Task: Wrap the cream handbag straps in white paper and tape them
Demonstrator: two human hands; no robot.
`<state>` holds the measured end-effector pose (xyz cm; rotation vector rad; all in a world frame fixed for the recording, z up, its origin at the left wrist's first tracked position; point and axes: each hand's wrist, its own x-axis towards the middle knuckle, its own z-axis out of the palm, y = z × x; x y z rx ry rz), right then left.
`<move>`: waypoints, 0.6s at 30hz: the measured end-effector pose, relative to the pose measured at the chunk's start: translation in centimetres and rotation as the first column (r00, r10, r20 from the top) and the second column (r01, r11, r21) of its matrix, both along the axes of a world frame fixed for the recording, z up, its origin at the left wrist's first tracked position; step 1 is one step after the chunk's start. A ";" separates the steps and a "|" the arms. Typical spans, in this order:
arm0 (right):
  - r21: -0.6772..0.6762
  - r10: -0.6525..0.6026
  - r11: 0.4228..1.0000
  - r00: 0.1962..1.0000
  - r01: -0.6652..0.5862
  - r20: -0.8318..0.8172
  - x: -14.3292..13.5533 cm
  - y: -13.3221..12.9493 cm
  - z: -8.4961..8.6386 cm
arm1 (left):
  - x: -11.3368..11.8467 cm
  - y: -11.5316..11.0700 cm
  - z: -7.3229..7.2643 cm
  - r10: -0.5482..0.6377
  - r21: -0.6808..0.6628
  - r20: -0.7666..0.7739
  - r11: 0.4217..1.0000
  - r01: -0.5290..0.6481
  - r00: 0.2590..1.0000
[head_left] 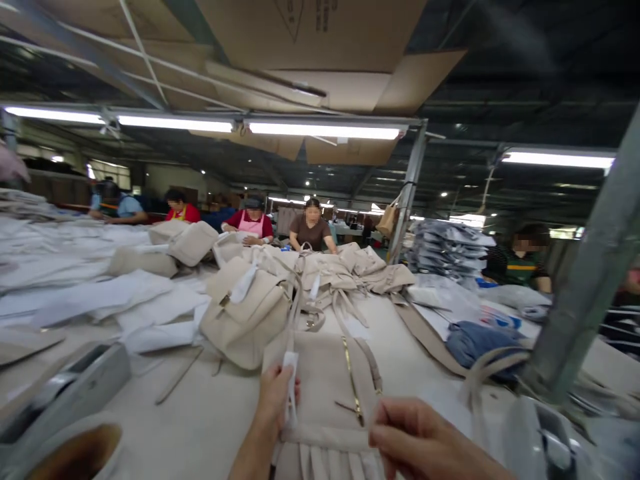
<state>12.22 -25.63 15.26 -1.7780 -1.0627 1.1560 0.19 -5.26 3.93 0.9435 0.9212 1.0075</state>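
A beige bag [320, 373] with a gold zipper [354, 380] lies flat on the table in front of me. At its left edge, my left hand [274, 397] is closed around a strap with a white paper wrap [290, 380]. My right hand [415, 430] hovers by the bag's lower right side, fingers curled in with the tips pressed together. Whatever those fingers hold, if anything, cannot be made out. Just beyond, a fuller beige backpack [245, 313] leans to one side, a white tag [243, 287] on it.
More beige bags [350, 267] are heaped farther back. White sheets [155, 300] cover the left side. Grey tape dispensers [65, 393] stand at the near corners. A metal post [580, 287] rises at right, near blue cloth [480, 343]. Several co-workers sit or stand beyond.
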 end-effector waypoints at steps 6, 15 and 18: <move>0.143 0.182 0.972 0.982 -0.188 0.055 -1.8 13.1 -0.2 | 0.2 0.0 -1.0 -0.003 0.022 -0.007 1.000 0.003 1.000; 0.009 0.249 0.966 0.941 -0.258 0.229 0.4 19.4 -4.9 | 0.2 0.1 -0.6 -0.024 -0.007 -0.040 1.000 0.024 0.999; -0.023 0.260 0.965 0.943 -0.261 0.207 0.5 19.7 -4.8 | 0.1 -0.1 -0.2 -0.033 -0.007 -0.052 0.999 0.033 0.998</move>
